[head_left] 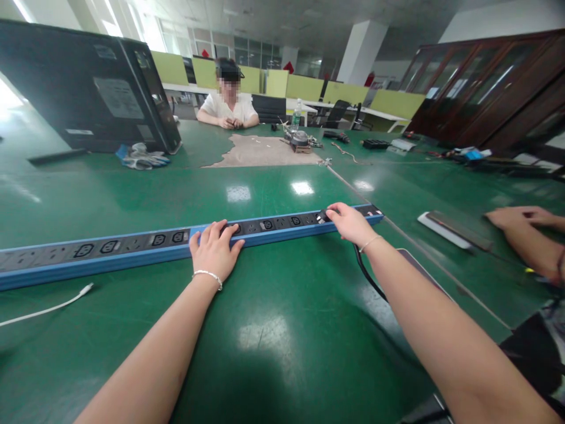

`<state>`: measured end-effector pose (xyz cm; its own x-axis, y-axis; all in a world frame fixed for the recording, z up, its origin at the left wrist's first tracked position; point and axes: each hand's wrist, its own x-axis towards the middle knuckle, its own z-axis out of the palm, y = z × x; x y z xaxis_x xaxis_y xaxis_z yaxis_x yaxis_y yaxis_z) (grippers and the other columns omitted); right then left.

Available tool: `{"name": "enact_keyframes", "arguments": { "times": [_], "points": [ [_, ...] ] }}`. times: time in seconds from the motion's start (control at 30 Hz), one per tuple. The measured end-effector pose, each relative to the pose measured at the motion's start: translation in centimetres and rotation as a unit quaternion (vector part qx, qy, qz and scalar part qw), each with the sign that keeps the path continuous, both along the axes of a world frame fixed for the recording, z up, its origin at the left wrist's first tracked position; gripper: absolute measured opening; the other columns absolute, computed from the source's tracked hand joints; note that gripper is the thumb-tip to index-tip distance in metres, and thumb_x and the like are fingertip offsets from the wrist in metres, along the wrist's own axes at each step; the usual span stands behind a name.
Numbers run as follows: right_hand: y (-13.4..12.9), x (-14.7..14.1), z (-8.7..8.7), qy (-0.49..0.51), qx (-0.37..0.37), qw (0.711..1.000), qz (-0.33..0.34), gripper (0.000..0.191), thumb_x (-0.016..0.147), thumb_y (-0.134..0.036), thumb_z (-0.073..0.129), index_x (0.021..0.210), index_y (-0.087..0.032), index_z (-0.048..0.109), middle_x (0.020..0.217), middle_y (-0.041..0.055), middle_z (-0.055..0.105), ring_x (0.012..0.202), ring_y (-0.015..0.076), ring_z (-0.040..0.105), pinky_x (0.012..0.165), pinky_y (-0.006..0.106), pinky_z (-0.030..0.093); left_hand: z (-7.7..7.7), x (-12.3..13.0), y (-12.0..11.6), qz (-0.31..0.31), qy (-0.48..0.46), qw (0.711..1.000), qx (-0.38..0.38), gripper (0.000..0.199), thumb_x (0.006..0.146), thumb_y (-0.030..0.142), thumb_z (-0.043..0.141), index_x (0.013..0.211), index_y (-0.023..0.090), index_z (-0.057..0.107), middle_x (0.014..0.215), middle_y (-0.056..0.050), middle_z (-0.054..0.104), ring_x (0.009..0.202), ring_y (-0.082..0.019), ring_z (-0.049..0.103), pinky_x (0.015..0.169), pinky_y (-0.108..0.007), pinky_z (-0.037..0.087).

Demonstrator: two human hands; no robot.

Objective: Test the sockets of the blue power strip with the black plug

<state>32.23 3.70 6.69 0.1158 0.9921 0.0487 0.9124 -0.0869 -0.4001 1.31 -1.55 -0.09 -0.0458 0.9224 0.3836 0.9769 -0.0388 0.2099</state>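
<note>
A long blue-and-black power strip [273, 235] with several sockets lies across the green table. My left hand [215, 250] rests on the strip near its middle, fingers spread over the sockets and thumb toward the near side. In my right hand [348, 222], the thumb and fingers pinch a black plug [323, 216] close above the sockets near the strip's right end. Its metal prongs face left, and I cannot tell whether they touch a socket. A black cable [368, 277] hangs below that hand and passes behind the forearm.
A white cable [66, 303] lies at the left, before a black computer case [101, 94] and gloves [141, 157]. Across the table sits a person [228, 106] near a bottle [296, 115]. A white bar-shaped object [444, 229] lies near another person's hands [516, 218] at right.
</note>
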Motion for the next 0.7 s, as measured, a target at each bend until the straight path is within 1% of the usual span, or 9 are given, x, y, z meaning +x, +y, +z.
{"name": "enact_keyframes", "arguments": {
  "times": [0.1, 0.2, 0.4, 0.53, 0.7],
  "points": [
    [0.7, -1.5, -0.7, 0.0, 0.021, 1.0, 0.017, 0.034, 0.091, -0.036, 0.039, 0.116, -0.022, 0.056, 0.096, 0.0053, 0.069, 0.082, 0.0187, 0.063, 0.073, 0.026, 0.046, -0.1, 0.0, 0.0, -0.001, 0.002, 1.0, 0.003, 0.041, 0.087, 0.046, 0.043, 0.123, 0.031, 0.054, 0.137, -0.004, 0.05, 0.127, -0.027, 0.041, 0.106, -0.049, 0.021],
    [1.2, -2.6, -0.7, -0.031, 0.026, 0.999, 0.027, 0.031, 0.091, -0.035, 0.038, 0.111, -0.023, 0.058, 0.102, 0.0062, 0.068, 0.093, 0.0211, 0.062, 0.078, 0.028, 0.044, -0.1, 0.0, 0.0, -0.001, 0.004, 1.0, 0.006, 0.041, 0.087, 0.046, 0.043, 0.122, 0.031, 0.055, 0.137, -0.004, 0.05, 0.126, -0.027, 0.041, 0.106, -0.049, 0.022],
    [1.1, -3.8, -0.4, -0.098, -0.001, 0.995, 0.001, 0.032, 0.092, -0.037, 0.035, 0.112, -0.024, 0.056, 0.099, 0.0085, 0.069, 0.092, 0.0238, 0.063, 0.078, 0.03, 0.043, -0.1, -0.1, 0.1, -0.002, 0.004, 1.0, 0.005, 0.04, 0.087, 0.046, 0.043, 0.122, 0.03, 0.055, 0.137, -0.004, 0.05, 0.126, -0.027, 0.041, 0.106, -0.049, 0.021],
    [1.0, -4.0, -0.4, -0.113, -0.013, 0.994, 0.003, 0.032, 0.092, -0.037, 0.035, 0.112, -0.024, 0.055, 0.1, 0.0096, 0.068, 0.093, 0.0254, 0.063, 0.078, 0.032, 0.043, -0.1, 0.0, 0.1, 0.0, 0.004, 1.0, 0.003, 0.041, 0.087, 0.047, 0.043, 0.122, 0.031, 0.054, 0.138, -0.004, 0.049, 0.126, -0.027, 0.041, 0.106, -0.049, 0.021],
    [1.0, -4.2, -0.4, -0.129, -0.019, 0.992, 0.002, 0.031, 0.092, -0.036, 0.035, 0.112, -0.024, 0.055, 0.099, 0.0095, 0.068, 0.092, 0.0244, 0.063, 0.077, 0.032, 0.043, -0.1, 0.0, 0.1, -0.002, 0.005, 1.0, 0.004, 0.04, 0.087, 0.047, 0.043, 0.122, 0.03, 0.055, 0.137, -0.004, 0.05, 0.126, -0.027, 0.042, 0.105, -0.05, 0.023]
  ]
}}
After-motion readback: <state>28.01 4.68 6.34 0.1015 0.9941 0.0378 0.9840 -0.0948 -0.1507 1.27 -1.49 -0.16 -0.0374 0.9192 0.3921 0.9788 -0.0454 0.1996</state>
